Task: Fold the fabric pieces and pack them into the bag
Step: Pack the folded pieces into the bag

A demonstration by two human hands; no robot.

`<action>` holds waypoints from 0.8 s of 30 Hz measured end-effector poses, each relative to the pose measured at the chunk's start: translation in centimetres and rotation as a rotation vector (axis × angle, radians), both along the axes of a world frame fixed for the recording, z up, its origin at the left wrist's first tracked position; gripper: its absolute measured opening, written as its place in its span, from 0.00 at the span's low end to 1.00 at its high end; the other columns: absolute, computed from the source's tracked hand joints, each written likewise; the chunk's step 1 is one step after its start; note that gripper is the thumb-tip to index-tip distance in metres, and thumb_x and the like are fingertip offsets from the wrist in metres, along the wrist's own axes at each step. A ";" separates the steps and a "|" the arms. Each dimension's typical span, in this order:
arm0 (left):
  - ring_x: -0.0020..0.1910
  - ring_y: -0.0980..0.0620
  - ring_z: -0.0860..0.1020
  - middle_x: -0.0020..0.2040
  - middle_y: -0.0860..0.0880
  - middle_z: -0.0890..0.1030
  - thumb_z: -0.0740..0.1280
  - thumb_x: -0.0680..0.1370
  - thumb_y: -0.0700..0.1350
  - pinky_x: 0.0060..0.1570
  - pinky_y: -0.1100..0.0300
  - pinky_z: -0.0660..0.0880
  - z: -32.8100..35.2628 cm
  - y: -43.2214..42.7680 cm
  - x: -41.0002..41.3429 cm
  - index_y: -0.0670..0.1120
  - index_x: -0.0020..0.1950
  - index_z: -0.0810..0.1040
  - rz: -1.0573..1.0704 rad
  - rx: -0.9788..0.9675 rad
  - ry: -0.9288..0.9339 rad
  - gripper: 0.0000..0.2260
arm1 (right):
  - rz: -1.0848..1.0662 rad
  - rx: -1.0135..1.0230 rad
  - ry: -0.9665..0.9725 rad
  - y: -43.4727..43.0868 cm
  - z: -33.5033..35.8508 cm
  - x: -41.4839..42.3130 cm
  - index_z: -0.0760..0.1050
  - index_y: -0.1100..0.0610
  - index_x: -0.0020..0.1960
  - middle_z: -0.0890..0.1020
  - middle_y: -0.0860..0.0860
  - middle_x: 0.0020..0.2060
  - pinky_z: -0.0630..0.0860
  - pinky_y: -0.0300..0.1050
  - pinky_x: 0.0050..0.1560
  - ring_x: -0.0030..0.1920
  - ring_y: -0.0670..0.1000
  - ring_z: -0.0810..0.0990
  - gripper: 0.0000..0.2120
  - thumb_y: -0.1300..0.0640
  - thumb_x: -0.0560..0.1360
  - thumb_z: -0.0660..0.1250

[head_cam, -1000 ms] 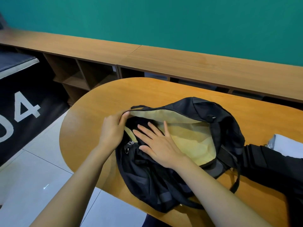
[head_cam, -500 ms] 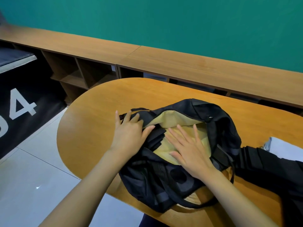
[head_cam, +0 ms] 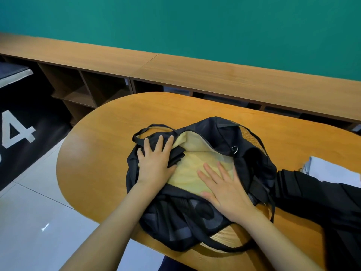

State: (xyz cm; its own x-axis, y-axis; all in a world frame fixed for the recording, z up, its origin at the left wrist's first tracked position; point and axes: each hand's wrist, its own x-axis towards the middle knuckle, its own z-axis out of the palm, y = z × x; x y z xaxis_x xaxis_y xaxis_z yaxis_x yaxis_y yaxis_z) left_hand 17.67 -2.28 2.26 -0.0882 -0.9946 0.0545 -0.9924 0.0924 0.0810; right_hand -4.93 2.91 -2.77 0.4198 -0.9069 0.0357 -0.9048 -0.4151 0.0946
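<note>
Black nylon makes up the bag (head_cam: pixel 214 130), which is laid on its side on the oval wooden table (head_cam: pixel 109 153), close to the near edge and toward the rounded left end. Its mouth is open, and pale yellow material (head_cam: pixel 195 173) is exposed inside (whether lining or a packed piece cannot be told). A folded black fabric piece (head_cam: pixel 176 156) is tucked at the left side of the opening. The left hand (head_cam: pixel 154 163) is laid flat upon it and upon the bag's left end, fingers straight and spread, nothing being gripped. The right hand (head_cam: pixel 224 189) is pressed palm-down on the yellow material and the bag's near lip, its fingers likewise extended and slightly apart, with nothing clasped. A thin carrying strap (head_cam: pixel 150 128) is looped just beyond the left fingertips, toward the far edge, and a small metal ring (head_cam: pixel 235 149) is seen on the bag's upper flap. At the table's right edge a dark garment (head_cam: pixel 322 198) is spread against the bag's right end, and a pale folded cloth (head_cam: pixel 336 171) is placed just behind it. Beyond the far edge a low wooden shelf unit (head_cam: pixel 214 75) is set against a teal wall (head_cam: pixel 175 22). White floor tiles (head_cam: pixel 29 222) and a black mat (head_cam: pixel 39 106) bearing a white numeral (head_cam: pixel 18 133) are visible off the left end.
</note>
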 end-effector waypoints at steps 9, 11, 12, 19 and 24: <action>0.76 0.31 0.44 0.81 0.47 0.47 0.61 0.73 0.70 0.63 0.24 0.34 0.9 -0.8 -0.5 0.56 0.79 0.52 -0.086 -0.049 -0.233 0.39 | 0.024 -0.283 0.038 -0.4 5.1 -0.7 0.67 0.51 0.74 0.61 0.54 0.77 0.42 0.69 0.74 0.78 0.62 0.51 0.30 0.37 0.79 0.48; 0.76 0.30 0.42 0.81 0.49 0.44 0.60 0.73 0.71 0.65 0.24 0.37 0.7 -1.2 -0.5 0.58 0.80 0.46 -0.102 -0.026 -0.241 0.41 | -0.096 -0.230 0.084 -1.8 4.9 -1.9 0.65 0.49 0.76 0.57 0.55 0.78 0.41 0.73 0.72 0.78 0.65 0.46 0.33 0.34 0.78 0.45; 0.76 0.31 0.42 0.81 0.50 0.43 0.59 0.74 0.71 0.67 0.25 0.40 0.5 -1.3 -0.4 0.59 0.79 0.42 -0.099 0.005 -0.217 0.42 | -0.153 -0.170 0.101 -2.5 4.3 -2.6 0.65 0.49 0.75 0.57 0.56 0.78 0.42 0.74 0.72 0.78 0.66 0.47 0.34 0.32 0.78 0.42; 0.77 0.32 0.44 0.81 0.50 0.45 0.60 0.74 0.70 0.69 0.27 0.43 0.5 -1.2 -0.5 0.59 0.79 0.43 -0.068 0.049 -0.173 0.41 | -0.202 -0.123 0.102 -3.3 3.5 -3.4 0.70 0.53 0.73 0.64 0.57 0.75 0.41 0.73 0.72 0.77 0.65 0.53 0.40 0.31 0.78 0.37; 0.76 0.31 0.43 0.81 0.49 0.45 0.60 0.70 0.74 0.64 0.24 0.34 0.9 -2.0 -0.9 0.58 0.80 0.44 -0.202 -0.037 -0.301 0.45 | 0.080 -0.089 0.062 -1.1 2.2 -1.0 0.68 0.50 0.73 0.69 0.54 0.73 0.47 0.75 0.70 0.76 0.66 0.58 0.34 0.33 0.80 0.40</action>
State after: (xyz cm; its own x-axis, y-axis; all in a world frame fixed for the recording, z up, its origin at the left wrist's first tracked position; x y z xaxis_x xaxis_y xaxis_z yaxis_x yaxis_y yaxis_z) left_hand 16.76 -4.23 3.21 -0.3001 -0.9534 0.0318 -0.9327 0.2863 -0.2193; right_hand -5.93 1.77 -0.60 0.4948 -0.8648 0.0860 -0.8603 -0.4734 0.1893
